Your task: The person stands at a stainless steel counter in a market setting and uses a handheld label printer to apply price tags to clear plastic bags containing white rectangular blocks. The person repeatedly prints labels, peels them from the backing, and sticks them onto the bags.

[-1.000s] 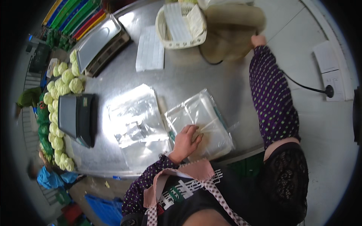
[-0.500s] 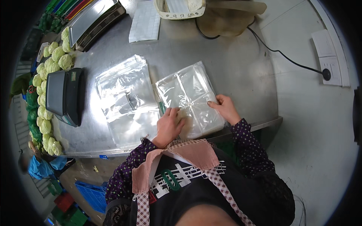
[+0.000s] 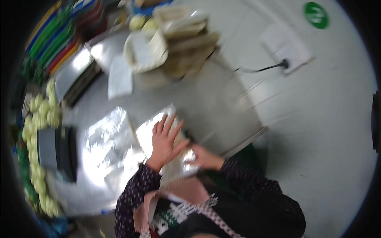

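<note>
A stack of clear plastic bags (image 3: 147, 129) lies on the steel table in front of me, glaring and blurred. My left hand (image 3: 164, 141) rests flat across it with the fingers spread. At the stack's right edge, my right hand (image 3: 205, 157) has its fingers curled around shiny plastic; motion blur softens their tips. A small dark green patch shows between the hands, too smeared to name. To the left lies a second pile of clear plastic bags (image 3: 111, 139), touched by neither hand.
A dark scale (image 3: 57, 154) stands at the table's left, beside rows of pale green cabbages (image 3: 39, 158). Farther off are a flat-topped metal scale (image 3: 75, 75), a white paper sheet (image 3: 120, 77) and a cream basket (image 3: 147, 53). A black cable runs to a wall plug (image 3: 284, 63).
The view has swung. My left hand has moved farther up the stack and opened out flat. My right hand has come closer to the left one, with plastic under its fingers.
</note>
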`<state>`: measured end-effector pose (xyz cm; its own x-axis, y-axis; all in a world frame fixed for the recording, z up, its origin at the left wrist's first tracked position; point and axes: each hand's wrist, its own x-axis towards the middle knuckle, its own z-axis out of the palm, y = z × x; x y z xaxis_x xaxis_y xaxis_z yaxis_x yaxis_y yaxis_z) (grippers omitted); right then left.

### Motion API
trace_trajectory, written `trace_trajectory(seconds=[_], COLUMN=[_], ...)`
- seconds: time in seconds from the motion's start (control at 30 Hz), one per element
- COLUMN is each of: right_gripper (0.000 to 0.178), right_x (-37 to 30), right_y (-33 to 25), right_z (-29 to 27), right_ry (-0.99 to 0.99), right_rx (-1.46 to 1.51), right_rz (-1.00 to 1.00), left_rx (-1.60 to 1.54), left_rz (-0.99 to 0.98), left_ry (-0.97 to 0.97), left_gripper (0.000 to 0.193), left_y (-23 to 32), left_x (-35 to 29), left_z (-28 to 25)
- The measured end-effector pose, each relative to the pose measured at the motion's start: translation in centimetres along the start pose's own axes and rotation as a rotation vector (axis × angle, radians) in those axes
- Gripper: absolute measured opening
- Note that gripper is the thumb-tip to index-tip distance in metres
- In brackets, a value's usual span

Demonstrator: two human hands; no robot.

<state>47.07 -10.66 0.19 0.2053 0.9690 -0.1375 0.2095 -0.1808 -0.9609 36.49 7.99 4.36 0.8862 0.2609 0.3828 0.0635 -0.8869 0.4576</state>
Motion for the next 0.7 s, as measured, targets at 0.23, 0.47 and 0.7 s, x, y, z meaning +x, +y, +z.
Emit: trace_trajectory(seconds=[0.23, 0.47, 0.7], right_gripper=[0.032, 0.032, 0.023], right_x=[-1.2, 0.0, -4.9], right_y=[-5.1, -2.7, 4.7], right_z=[0.0, -3.5, 1.0], right_ry=[0.425, 0.526, 0.466], right_rx=[0.342, -0.105, -0.041], right_rz=[0.123, -0.018, 0.265], left_rx=[-0.077, 0.201, -0.011], left_rz=[0.228, 0.269, -0.057], left_ry=[-0.087, -0.321, -0.136], left_gripper=[0.028, 0.016, 0.027], left_y=[0.6, -5.3, -2.4], left_x=[2.3, -2.1, -6.0], left_z=[-0.3, 5.2, 3.8])
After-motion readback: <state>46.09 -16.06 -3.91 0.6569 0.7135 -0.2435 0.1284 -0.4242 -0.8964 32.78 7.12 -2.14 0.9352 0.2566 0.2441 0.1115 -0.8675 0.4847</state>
